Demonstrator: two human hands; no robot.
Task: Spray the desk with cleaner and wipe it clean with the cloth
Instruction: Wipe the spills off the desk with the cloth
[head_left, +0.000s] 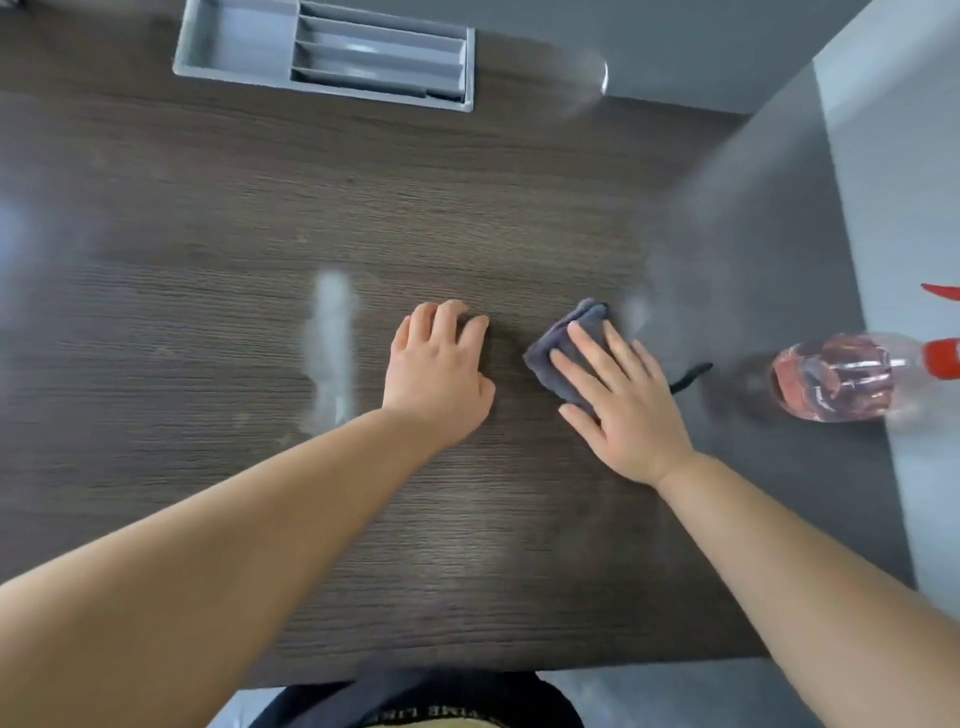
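Observation:
The dark wood-grain desk (218, 322) fills the view. A folded grey cloth (569, 338) lies on it right of centre, and my right hand (623, 395) presses flat on top of it with fingers spread. My left hand (441, 369) rests on the bare desk just left of the cloth, fingers curled down, holding nothing. A clear spray bottle (831, 376) with pinkish liquid and a red trigger head stands at the right, on the desk's grey side section, apart from both hands. A pale streak (332, 343) shows on the desk left of my left hand.
A grey tray (234, 47) with divided slots is set into the desk at the back. A grey partition (883, 156) runs along the right side. The desk's front edge lies near my body at the bottom. A thin black strap (691, 376) pokes out beside my right hand.

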